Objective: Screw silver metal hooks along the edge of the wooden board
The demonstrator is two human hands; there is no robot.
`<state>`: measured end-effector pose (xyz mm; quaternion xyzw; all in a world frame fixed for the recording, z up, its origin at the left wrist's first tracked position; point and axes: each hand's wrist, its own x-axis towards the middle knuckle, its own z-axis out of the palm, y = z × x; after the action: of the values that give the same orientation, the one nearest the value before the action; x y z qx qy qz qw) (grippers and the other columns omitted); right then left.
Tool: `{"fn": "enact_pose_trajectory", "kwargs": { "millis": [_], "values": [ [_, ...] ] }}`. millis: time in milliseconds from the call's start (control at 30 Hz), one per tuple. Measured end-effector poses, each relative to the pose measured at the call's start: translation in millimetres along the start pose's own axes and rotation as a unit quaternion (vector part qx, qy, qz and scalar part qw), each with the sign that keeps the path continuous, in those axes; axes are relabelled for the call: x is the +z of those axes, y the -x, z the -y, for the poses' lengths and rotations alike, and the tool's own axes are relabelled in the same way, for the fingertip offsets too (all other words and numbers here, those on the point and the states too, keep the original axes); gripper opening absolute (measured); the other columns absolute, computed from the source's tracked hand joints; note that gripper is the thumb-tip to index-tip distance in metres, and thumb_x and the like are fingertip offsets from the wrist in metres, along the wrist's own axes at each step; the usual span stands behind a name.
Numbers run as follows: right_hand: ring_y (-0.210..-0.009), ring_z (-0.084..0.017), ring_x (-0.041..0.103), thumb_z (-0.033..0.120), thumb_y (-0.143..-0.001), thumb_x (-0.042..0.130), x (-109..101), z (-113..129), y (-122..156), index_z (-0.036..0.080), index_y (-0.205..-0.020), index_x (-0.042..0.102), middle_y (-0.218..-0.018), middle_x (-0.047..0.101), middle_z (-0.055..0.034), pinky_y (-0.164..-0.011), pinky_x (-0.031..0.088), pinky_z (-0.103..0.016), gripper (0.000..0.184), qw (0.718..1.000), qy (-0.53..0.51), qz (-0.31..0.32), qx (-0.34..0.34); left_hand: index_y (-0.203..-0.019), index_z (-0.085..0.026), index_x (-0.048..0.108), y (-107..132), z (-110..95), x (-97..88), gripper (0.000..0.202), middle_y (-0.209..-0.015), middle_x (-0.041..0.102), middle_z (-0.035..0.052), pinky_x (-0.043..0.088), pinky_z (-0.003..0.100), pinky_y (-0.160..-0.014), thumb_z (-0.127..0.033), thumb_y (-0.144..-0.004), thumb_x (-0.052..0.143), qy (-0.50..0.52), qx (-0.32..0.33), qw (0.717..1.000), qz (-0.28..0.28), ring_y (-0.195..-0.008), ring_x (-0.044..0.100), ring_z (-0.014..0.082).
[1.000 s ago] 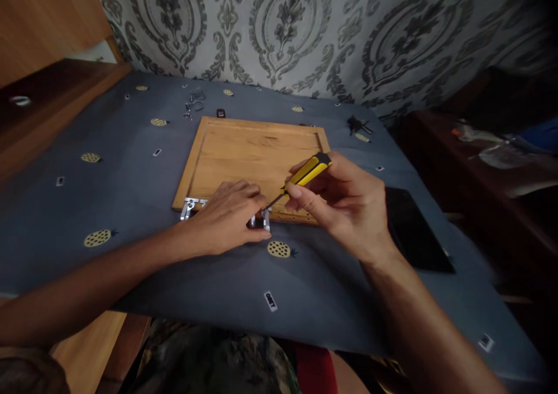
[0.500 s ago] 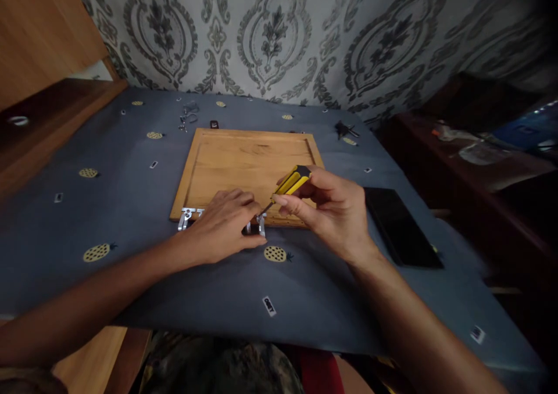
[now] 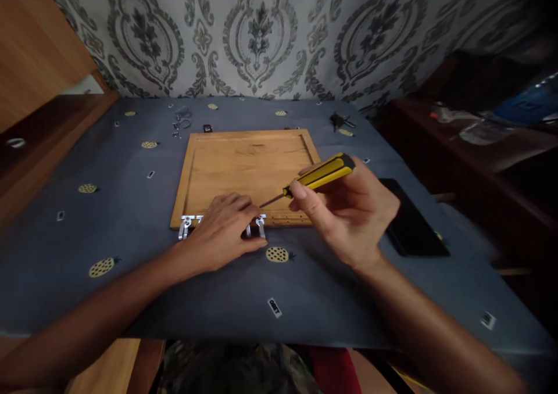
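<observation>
My right hand [image 3: 351, 214] grips a yellow-and-black screwdriver [image 3: 322, 175], its thin shaft tilted down to the left. The tip is close to my left index finger, near the right end of a silver metal bracket [image 3: 186, 224]. Whether the tip touches a screw I cannot tell. My left hand [image 3: 224, 225] is closed over the middle of the bracket, thumb below and fingers on top, pressing it to the front edge of a wooden panel [image 3: 248, 173]. That hand hides the bracket's middle; an arm of it shows at each end. Small holes dot the panel's front edge to the right.
A dark tablet or phone [image 3: 410, 219] lies to the right. Small metal bits [image 3: 178, 128] and a clear bag [image 3: 183, 115] are at the back left; a black object [image 3: 340, 121] sits at the back right. A wooden cabinet [image 3: 47, 45] borders the left.
My right hand has drawn back up and right, and the screwdriver leans flatter, its tip lifted slightly. My left hand stays on the bracket. The camera view has shifted a little.
</observation>
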<state>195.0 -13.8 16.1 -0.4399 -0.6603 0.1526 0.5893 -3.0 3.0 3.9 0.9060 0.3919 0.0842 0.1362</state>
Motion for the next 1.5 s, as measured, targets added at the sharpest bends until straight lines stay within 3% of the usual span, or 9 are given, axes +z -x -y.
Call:
{"fn": "enact_pose_trajectory", "kwargs": {
  "millis": [167,467,767,1033,1233,1333,1500],
  "values": [
    [-0.055,-0.012,0.057,0.036,-0.086,0.079,1,-4,-4,0.024,-0.074,0.057,-0.066,0.059,0.0039,-0.053,0.048,-0.029,0.028,0.999,0.008,0.037,0.023,-0.103,-0.016,0.067,-1,-1,-1.3,0.029,-0.104,0.067,0.0075,0.048,0.045,-0.092,-0.04,-0.09,0.077,0.0,0.001,1.0,0.005,-0.104,0.061,0.0285],
    [-0.055,-0.011,0.056,0.038,-0.086,0.081,7,-11,-3,0.023,-0.074,0.056,-0.066,0.057,0.0042,-0.053,0.046,-0.029,0.032,0.997,-0.031,0.061,0.038,-0.101,-0.018,0.065,0,-1,-1.7,0.028,-0.106,0.066,0.0066,0.047,0.044,-0.093,-0.039,-0.089,0.077,0.004,0.001,1.0,0.004,-0.104,0.06,0.0281],
    [-0.054,-0.011,0.056,0.045,-0.087,0.078,7,-6,-5,0.023,-0.072,0.054,-0.063,0.057,0.0039,-0.052,0.046,-0.028,0.036,0.997,-0.002,0.075,0.018,-0.098,-0.017,0.064,0,-1,-1.9,0.027,-0.105,0.066,0.0069,0.047,0.044,-0.092,-0.041,-0.091,0.076,-0.004,-0.001,1.0,0.014,-0.103,0.06,0.0278],
    [-0.058,-0.011,0.061,0.045,-0.084,0.082,3,-9,-11,0.022,-0.076,0.06,-0.07,0.062,0.0031,-0.055,0.053,-0.026,0.033,0.986,-0.079,0.139,0.051,-0.099,-0.018,0.064,-1,0,-1.4,0.027,-0.104,0.067,0.0068,0.048,0.045,-0.091,-0.041,-0.09,0.076,-0.009,0.006,1.0,0.007,-0.103,0.061,0.028],
    [-0.062,-0.013,0.068,0.05,-0.083,0.081,-3,-5,-16,0.021,-0.099,0.07,-0.082,0.069,0.0004,-0.06,0.059,-0.027,0.035,0.969,-0.141,0.185,0.082,-0.099,-0.018,0.066,-1,1,0.8,0.027,-0.105,0.067,0.0064,0.048,0.045,-0.092,-0.041,-0.09,0.076,-0.001,0.011,1.0,-0.006,-0.105,0.061,0.0287],
    [-0.068,-0.015,0.071,0.048,-0.085,0.08,-6,-5,-17,0.02,-0.092,0.073,-0.076,0.07,0.0003,-0.066,0.061,-0.028,0.03,0.959,-0.154,0.22,0.085,-0.101,-0.018,0.066,-1,1,1.6,0.028,-0.105,0.068,0.0066,0.048,0.047,-0.092,-0.041,-0.09,0.076,-0.004,0.009,1.0,0.001,-0.105,0.062,0.0292],
    [-0.063,-0.014,0.07,0.049,-0.083,0.082,-3,-9,-16,0.022,-0.082,0.071,-0.072,0.069,0.0017,-0.06,0.059,-0.027,0.029,0.964,-0.159,0.201,0.073,-0.105,-0.018,0.067,0,1,2.0,0.027,-0.111,0.069,0.0078,0.049,0.048,-0.096,-0.041,-0.091,0.074,-0.001,0.006,1.0,-0.003,-0.11,0.062,0.0295]
  ]
}}
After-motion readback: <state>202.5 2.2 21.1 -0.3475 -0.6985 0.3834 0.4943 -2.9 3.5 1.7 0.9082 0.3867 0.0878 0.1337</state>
